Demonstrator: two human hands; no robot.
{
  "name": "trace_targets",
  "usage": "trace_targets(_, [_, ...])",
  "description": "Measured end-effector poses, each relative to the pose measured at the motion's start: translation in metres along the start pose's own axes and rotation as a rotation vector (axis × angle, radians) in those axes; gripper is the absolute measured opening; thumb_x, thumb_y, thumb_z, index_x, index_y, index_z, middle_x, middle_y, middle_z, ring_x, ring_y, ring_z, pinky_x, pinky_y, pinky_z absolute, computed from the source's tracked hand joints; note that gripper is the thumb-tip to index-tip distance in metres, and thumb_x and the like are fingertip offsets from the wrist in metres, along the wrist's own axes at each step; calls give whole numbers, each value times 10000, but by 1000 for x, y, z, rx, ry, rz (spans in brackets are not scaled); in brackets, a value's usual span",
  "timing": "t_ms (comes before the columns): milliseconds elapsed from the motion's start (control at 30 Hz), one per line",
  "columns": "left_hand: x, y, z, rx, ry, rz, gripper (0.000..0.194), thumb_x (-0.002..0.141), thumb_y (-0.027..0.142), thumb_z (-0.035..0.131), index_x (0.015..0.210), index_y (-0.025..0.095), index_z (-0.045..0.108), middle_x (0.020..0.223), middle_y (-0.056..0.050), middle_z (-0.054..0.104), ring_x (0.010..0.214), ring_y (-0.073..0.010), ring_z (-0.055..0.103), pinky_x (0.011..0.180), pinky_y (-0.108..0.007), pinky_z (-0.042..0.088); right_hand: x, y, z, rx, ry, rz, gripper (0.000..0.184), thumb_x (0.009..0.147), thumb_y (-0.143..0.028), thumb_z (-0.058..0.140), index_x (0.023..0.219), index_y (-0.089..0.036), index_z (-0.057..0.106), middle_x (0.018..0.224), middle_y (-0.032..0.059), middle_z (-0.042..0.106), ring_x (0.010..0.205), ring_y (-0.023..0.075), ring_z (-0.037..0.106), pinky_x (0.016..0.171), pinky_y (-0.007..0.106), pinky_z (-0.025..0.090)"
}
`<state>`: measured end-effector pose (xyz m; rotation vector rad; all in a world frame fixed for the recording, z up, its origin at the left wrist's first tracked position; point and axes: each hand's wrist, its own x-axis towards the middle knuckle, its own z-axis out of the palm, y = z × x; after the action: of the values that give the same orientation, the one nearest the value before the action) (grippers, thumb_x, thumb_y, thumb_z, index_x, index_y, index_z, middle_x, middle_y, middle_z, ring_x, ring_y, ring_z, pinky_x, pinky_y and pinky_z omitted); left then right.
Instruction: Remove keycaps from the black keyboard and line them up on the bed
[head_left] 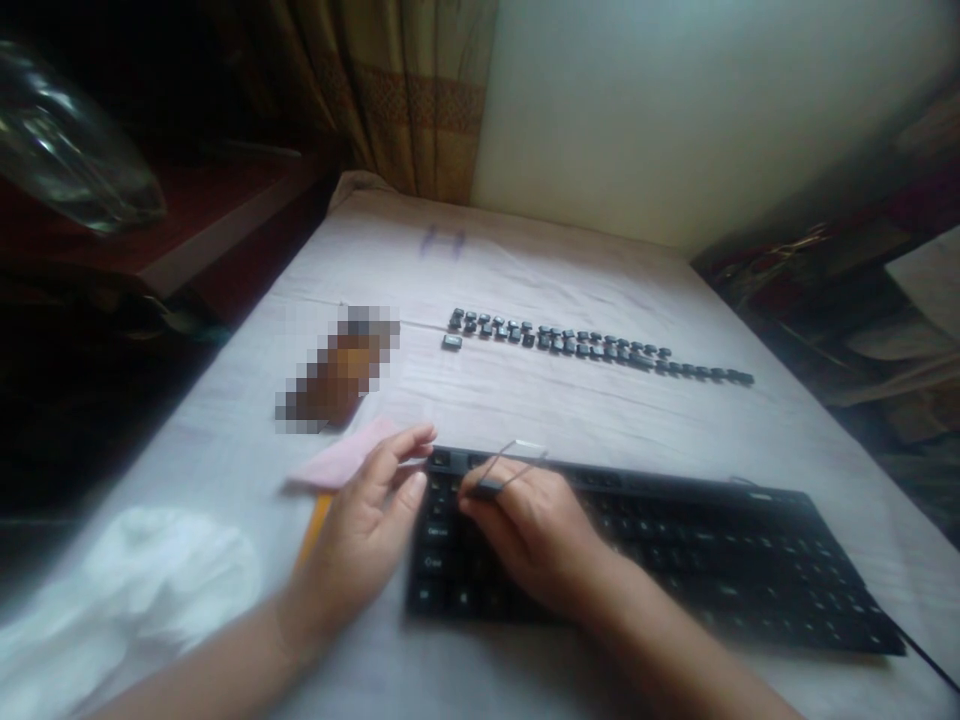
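A black keyboard [675,545] lies on the cloth-covered surface in front of me, some of its upper left key places without caps. My right hand [532,520] is over its left part, fingers pinched on what looks like a wire keycap puller [491,487], a small dark piece with thin wires sticking up. Whether a keycap is also in those fingers is hard to make out. Beside the keyboard's upper left corner, my left hand [375,510] has its fingers apart and nothing in it; the fingertips are at the keyboard's edge.
Loose black keycaps [570,345] lie in rows beyond the keyboard, with one keycap [451,342] apart. A pink cloth [345,455], a blurred-out brown item [337,370] and a white cloth [150,570] are at left. The keyboard cable [930,655] runs off right.
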<state>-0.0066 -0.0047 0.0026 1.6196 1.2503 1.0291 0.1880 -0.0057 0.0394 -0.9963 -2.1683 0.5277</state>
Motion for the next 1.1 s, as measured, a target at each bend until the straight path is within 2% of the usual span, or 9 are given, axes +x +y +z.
trace_targets(67, [-1,1,0,70,-12,61,382,963,217,485,1334,289,533,1326,-48,617,1175,-204,642,1014,-384,533,-2,1,1,-5,38,-11,113,968,-144,501,899,-167,588,782,64,688,700,184,648,671,289,533])
trace_targets(167, [-2,3,1,236,-17,199,425,945,169,474,1346,302,517,1339,-39,612,1255,-221,589,1102,-438,454,-2,2,0,-7,60,-16,103,962,-142,504,914,-164,592,785,70,694,695,185,659,661,287,543])
trace_targets(233, [-3,3,1,318,-11,262,448,945,150,463,1360,315,501,1343,-30,610,1301,-218,550,1128,-435,425,-2,2,0,1,64,-15,103,959,-139,505,917,-160,596,783,75,696,694,186,666,658,286,549])
trace_targets(433, [-3,2,2,386,-10,316,462,955,124,445,1376,314,463,1340,-29,605,1298,-190,550,1120,-387,439,-3,1,0,33,81,2,101,939,-130,526,901,-158,616,780,77,706,696,186,677,658,288,556])
trace_targets(500, [-2,2,2,385,-7,325,464,956,118,441,1377,313,464,1342,-27,604,1298,-185,549,1119,-378,439,-3,0,-1,99,124,73,118,941,-142,525,884,-172,624,767,56,711,687,172,683,658,277,558])
trace_targets(633, [-1,4,2,378,-12,324,462,952,120,438,1371,309,484,1337,-28,614,1295,-198,553,1119,-396,439,0,1,-6,364,263,354,179,969,-219,502,847,-190,630,727,20,719,604,132,678,586,233,566])
trace_targets(700, [-1,6,1,377,-20,309,447,951,126,435,1358,299,500,1334,-36,619,1293,-207,555,1112,-408,444,1,2,-7,445,285,407,195,965,-262,518,830,-184,635,717,23,725,581,130,676,557,227,569])
trace_targets(933, [-5,11,-3,303,-93,332,356,936,292,569,1292,274,556,1256,-58,672,1208,-260,595,1120,-486,389,-1,-2,-1,344,277,289,142,947,-206,534,860,-194,645,742,21,714,629,137,677,604,246,569])
trace_targets(1100, [-4,10,-4,293,-127,324,266,922,330,623,1185,302,596,1191,-17,699,1233,-261,555,1127,-476,336,-2,-6,-2,253,239,204,156,942,-155,513,885,-190,654,768,29,708,682,144,683,625,245,556])
